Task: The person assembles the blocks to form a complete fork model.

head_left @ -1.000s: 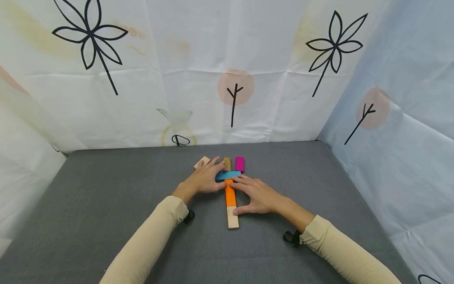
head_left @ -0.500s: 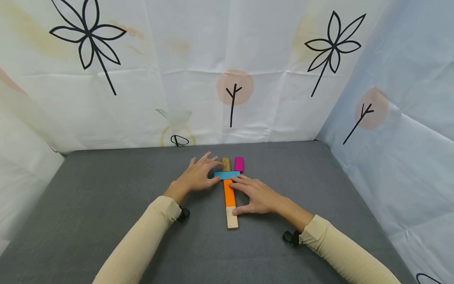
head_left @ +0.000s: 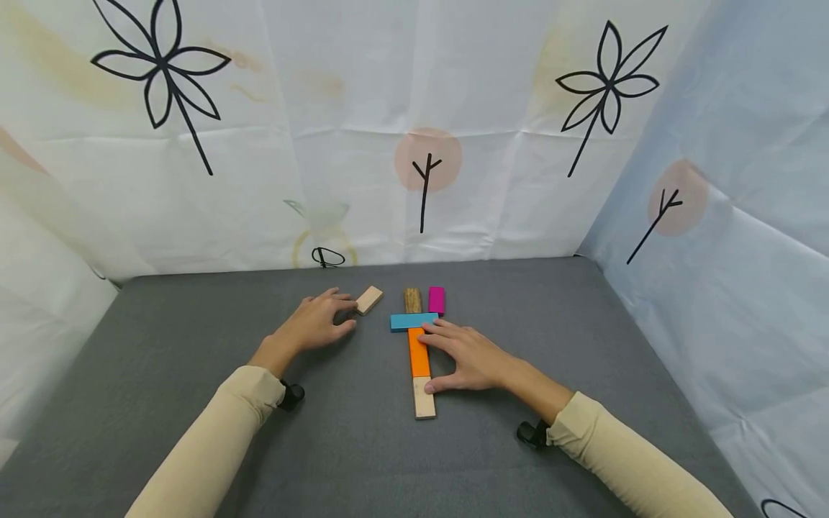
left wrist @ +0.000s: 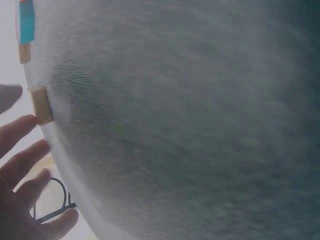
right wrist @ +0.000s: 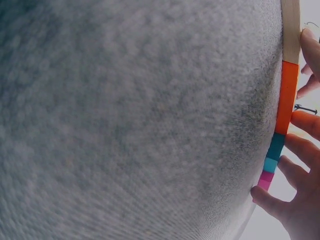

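Note:
Left of the row of blocks, my left hand [head_left: 314,321] hovers low over the table with its fingers loosely spread. Its fingertips are close beside a pale wooden block [head_left: 369,300] that lies at a slant; whether they touch it I cannot tell. My right hand [head_left: 476,357] rests on the row, thumb on a long pale block [head_left: 424,399] and fingers over the orange block [head_left: 419,352] and the right end of the blue block [head_left: 408,321]. The blue block lies crosswise above the orange one. Beyond it are a brown grained block [head_left: 413,299] and a magenta block [head_left: 437,299].
Dark grey cloth [head_left: 194,403] covers the table. Behind it hangs a white fabric wall [head_left: 505,201] with printed leaves, and a bluish one [head_left: 764,288] rises on the right. Each wrist carries a small black camera.
My left hand has drawn back leftward from the blue block, uncovering the slanted pale block, which lies where it did before. The right hand and the row of blocks have stayed put.

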`<state>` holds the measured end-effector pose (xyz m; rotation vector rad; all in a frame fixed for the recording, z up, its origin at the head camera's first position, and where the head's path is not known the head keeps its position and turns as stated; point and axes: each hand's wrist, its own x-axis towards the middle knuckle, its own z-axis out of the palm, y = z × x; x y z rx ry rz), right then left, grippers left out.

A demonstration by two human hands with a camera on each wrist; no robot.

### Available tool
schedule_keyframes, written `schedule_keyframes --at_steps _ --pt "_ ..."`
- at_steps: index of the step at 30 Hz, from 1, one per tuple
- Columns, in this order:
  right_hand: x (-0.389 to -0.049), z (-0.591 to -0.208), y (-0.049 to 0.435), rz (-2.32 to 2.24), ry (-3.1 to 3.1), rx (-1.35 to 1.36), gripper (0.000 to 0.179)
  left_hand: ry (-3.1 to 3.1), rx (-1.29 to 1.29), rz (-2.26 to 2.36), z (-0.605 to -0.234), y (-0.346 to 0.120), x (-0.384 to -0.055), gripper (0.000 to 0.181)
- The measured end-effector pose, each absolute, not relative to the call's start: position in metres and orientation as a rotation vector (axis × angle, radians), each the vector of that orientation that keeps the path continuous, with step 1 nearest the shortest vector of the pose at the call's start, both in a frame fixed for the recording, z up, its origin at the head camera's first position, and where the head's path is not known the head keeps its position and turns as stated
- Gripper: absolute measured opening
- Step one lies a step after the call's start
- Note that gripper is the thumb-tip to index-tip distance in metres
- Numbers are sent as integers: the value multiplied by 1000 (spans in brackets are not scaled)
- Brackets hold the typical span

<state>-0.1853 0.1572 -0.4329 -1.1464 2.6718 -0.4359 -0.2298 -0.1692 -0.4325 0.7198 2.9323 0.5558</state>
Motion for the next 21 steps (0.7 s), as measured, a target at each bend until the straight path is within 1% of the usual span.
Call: schedule_keyframes --at_steps 4,9,14,21 --pt "-185 -432 158 -434 2675 -1149 86 2893 744 520 -435 -171 -227 54" --pt "-185 -432 157 -436 2674 -1138 85 2868 758 499 -437 -171 -225 58" --pt "-185 -432 156 -439 2676 -1143 85 2870 770 502 -438 -173 -221 57" --pt "-184 -433 156 -441 2677 -1142 85 2882 798 538 -438 -168 -219 49"
